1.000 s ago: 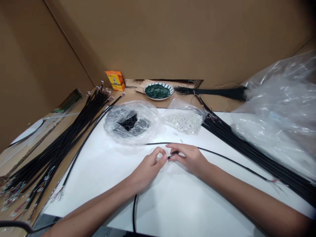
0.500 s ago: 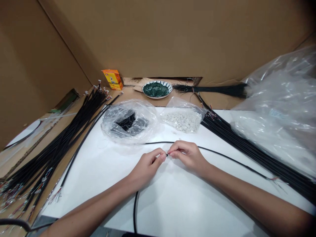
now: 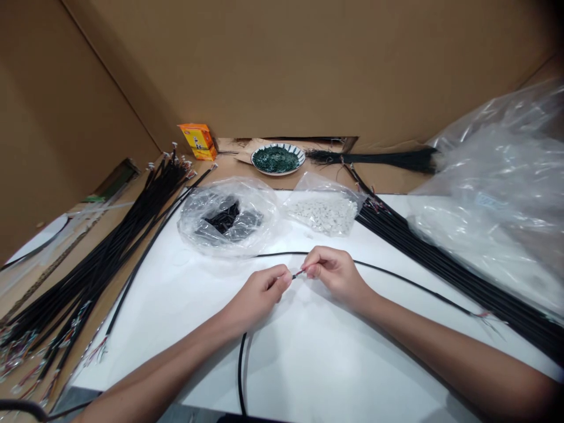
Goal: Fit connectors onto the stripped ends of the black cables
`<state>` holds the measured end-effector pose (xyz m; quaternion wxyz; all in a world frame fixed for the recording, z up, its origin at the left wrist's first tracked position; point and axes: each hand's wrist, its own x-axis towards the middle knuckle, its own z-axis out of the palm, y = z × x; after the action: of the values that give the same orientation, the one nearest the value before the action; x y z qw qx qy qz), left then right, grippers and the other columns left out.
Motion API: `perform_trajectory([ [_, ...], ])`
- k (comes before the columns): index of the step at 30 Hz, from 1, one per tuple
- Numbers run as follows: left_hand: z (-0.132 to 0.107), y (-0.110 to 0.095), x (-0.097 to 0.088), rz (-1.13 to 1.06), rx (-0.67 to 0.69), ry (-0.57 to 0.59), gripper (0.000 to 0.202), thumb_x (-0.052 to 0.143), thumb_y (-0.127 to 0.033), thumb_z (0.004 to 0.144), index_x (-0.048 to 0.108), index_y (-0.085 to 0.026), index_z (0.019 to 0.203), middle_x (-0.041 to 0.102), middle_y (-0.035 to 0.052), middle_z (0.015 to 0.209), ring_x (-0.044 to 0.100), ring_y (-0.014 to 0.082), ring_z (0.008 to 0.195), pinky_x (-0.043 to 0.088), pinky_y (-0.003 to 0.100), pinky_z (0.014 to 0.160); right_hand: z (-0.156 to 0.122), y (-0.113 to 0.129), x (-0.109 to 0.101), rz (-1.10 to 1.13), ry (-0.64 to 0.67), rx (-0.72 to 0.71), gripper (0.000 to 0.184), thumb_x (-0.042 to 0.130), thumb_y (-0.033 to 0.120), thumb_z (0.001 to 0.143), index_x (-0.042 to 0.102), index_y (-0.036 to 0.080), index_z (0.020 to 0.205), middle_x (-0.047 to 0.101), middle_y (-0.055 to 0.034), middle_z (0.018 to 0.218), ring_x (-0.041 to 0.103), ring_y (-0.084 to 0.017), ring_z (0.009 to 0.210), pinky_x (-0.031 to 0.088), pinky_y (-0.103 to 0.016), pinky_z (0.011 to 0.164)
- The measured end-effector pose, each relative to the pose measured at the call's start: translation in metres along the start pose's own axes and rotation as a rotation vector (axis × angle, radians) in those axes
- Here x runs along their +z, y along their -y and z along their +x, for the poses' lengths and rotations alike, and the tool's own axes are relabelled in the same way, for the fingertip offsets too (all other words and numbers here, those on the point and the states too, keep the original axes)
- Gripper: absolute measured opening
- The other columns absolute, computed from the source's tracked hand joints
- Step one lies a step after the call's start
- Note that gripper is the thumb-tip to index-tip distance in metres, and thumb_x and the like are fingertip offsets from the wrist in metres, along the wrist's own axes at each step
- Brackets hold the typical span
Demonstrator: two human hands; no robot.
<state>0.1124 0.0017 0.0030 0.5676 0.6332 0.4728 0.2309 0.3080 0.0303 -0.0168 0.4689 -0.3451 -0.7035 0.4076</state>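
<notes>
A thin black cable (image 3: 396, 277) lies across the white tabletop (image 3: 335, 358), and its stripped end (image 3: 298, 273) shows a fine reddish wire between my hands. My left hand (image 3: 259, 296) pinches the cable near that end between thumb and fingers. My right hand (image 3: 332, 273) pinches the same end from the other side, its fingertips close to the left hand's. A thicker black cable (image 3: 241, 370) runs from under my left wrist toward the table's near edge. Frayed coloured wires (image 3: 484, 316) stick out at the far right end of a cable.
Long bundles of black cables lie at the left (image 3: 101, 276) and right (image 3: 458, 276). Ahead stand a clear bag of black pieces (image 3: 227, 216), a bag of white parts (image 3: 321, 212), a plate of green bits (image 3: 276, 160) and an orange box (image 3: 197, 140). Cardboard walls surround the table.
My hands have drawn slightly apart, and more of the cable end now shows between them. The whole view has shifted a little, as the head moved.
</notes>
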Motion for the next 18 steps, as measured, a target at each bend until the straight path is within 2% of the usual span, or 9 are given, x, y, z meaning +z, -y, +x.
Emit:
perform_trajectory([
  [8, -0.004, -0.008, -0.002, -0.246, -0.096, 0.074, 0.042, 0.045, -0.054, 0.086, 0.032, -0.018, 0.07, 0.022, -0.007, 0.057, 0.017, 0.0034, 0.043, 0.02, 0.015, 0.036, 0.001, 0.0, -0.004, 0.036, -0.064, -0.024, 0.018, 0.06, 0.027, 0.083, 0.062, 0.014, 0.071, 0.061, -0.0029, 0.064, 0.055, -0.012, 0.058, 0.043, -0.023, 0.055],
  [13, -0.005, -0.01, -0.003, -0.288, -0.111, 0.09, 0.042, 0.044, -0.052, 0.088, 0.033, -0.017, 0.069, 0.02, -0.0073, 0.056, 0.015, 0.0028, 0.044, 0.014, 0.015, 0.037, 0.002, -0.003, -0.01, 0.04, -0.051, -0.02, 0.018, 0.062, 0.028, 0.082, 0.063, 0.014, 0.072, 0.061, -0.0033, 0.065, 0.055, -0.012, 0.059, 0.043, -0.023, 0.056],
  [15, -0.005, -0.008, -0.005, -0.271, -0.102, 0.088, 0.038, 0.043, -0.049, 0.089, 0.04, -0.016, 0.071, 0.024, -0.0067, 0.055, 0.018, 0.0029, 0.043, 0.018, 0.015, 0.037, 0.003, -0.004, -0.009, 0.038, -0.022, -0.004, 0.015, 0.063, 0.026, 0.081, 0.065, 0.014, 0.073, 0.062, -0.0031, 0.066, 0.055, -0.012, 0.06, 0.043, -0.023, 0.057],
  [18, -0.002, -0.008, -0.008, -0.192, -0.018, 0.011, 0.033, 0.043, -0.047, 0.089, 0.051, -0.015, 0.086, 0.041, -0.0042, 0.059, 0.033, 0.0047, 0.042, 0.03, 0.019, 0.042, 0.004, -0.001, -0.005, 0.036, 0.013, 0.03, 0.008, 0.065, 0.022, 0.078, 0.067, 0.015, 0.075, 0.063, -0.0026, 0.068, 0.056, -0.012, 0.063, 0.043, -0.023, 0.058],
])
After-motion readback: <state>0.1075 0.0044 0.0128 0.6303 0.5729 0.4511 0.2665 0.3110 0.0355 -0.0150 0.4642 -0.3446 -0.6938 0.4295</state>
